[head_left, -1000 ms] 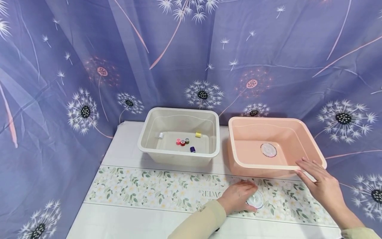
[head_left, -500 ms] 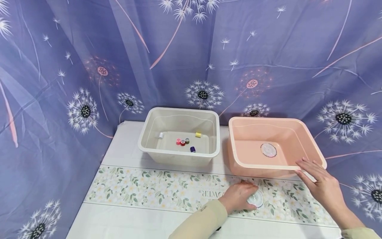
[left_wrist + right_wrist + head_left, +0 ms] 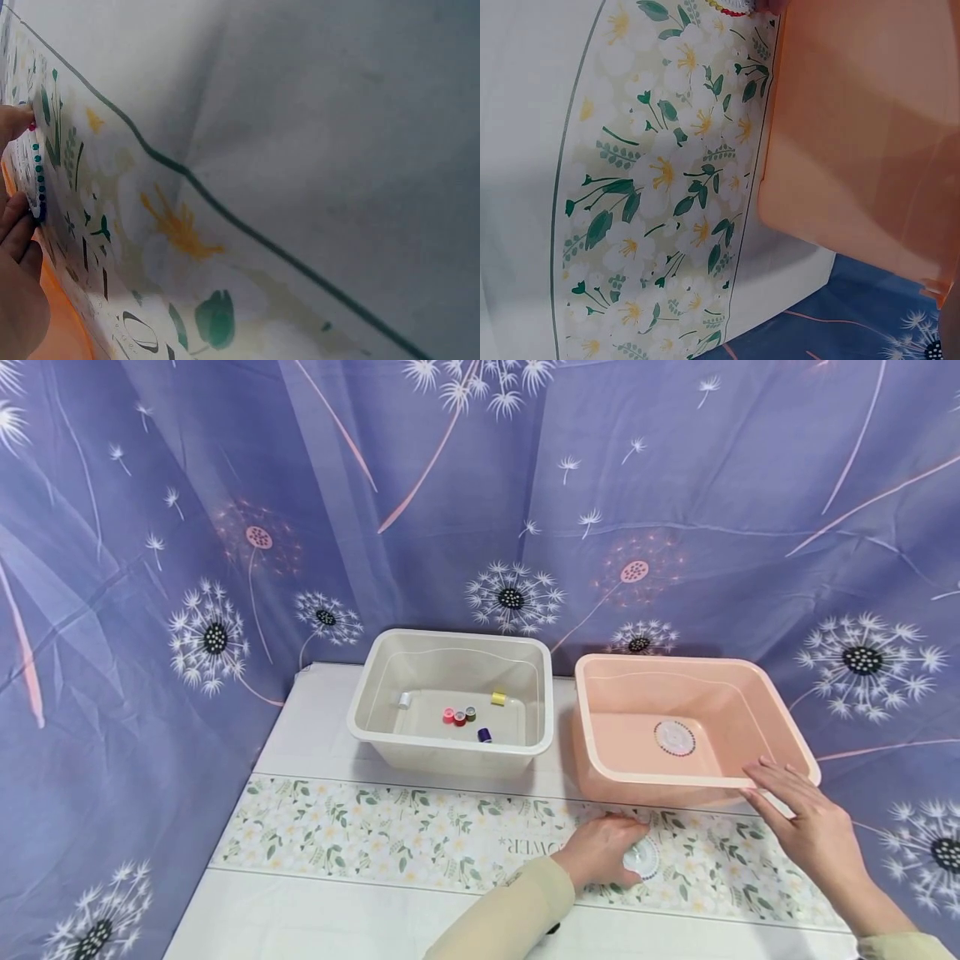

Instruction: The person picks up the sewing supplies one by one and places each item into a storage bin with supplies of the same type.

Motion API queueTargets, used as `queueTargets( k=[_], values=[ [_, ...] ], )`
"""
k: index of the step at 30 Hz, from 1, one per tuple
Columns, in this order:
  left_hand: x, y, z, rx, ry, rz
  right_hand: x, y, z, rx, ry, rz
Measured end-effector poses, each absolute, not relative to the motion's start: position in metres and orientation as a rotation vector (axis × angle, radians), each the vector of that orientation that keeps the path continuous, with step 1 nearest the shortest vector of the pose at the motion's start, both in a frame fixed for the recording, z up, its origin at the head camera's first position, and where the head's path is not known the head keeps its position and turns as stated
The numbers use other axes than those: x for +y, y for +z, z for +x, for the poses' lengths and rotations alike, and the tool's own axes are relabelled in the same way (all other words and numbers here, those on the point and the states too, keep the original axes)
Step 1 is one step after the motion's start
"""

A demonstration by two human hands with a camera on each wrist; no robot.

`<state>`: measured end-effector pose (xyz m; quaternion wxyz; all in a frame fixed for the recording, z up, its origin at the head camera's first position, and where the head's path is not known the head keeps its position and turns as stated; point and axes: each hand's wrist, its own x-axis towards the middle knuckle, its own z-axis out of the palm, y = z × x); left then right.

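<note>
A round pin wheel (image 3: 642,858) with coloured pin heads around its edge lies on the flowered strip of the tablecloth. My left hand (image 3: 602,852) holds it from the left, thumb at the near edge and fingers at the far edge. In the left wrist view, the thumb and fingers touch opposite sides of the wheel (image 3: 39,176). My right hand (image 3: 813,827) rests on the front right corner of the pink bin (image 3: 660,778), fingers extended over the rim. Inside that bin lies a second pin wheel (image 3: 675,737).
To the left stands a grey bin (image 3: 450,760) holding several small thread spools, among them a yellow spool (image 3: 498,698) and a purple spool (image 3: 484,736). A blue dandelion curtain (image 3: 450,527) hangs behind the white table (image 3: 315,914).
Both hands stay nearly in place. The left hand edges slightly to the right over the pin wheel, covering a little more of it.
</note>
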<state>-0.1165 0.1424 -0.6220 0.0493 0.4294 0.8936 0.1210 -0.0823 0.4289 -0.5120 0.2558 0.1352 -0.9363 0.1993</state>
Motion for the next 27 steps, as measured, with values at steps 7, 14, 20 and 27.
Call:
queueTargets(
  k=[7, 14, 20, 27],
  values=[
    [0.1441, -0.6221, -0.1183, 2.700, 0.358, 1.298, 0.4287, -0.5131, -0.0830, -2.526, 0.533, 0.391],
    [0.1451, -0.6183, -0.1186, 2.682, 0.335, 1.285, 0.4290, -0.5125, -0.0828, -2.523, 0.535, 0.397],
    [0.1457, -0.6173, -0.1180, 2.670, 0.301, 1.295, 0.4283, -0.5108, -0.0823, -2.542, 0.527, 0.379],
    [0.1436, -0.6191, -0.1173, 2.682, 0.279, 1.319, 0.4285, -0.5098, -0.0817, -2.561, 0.520, 0.357]
  ],
)
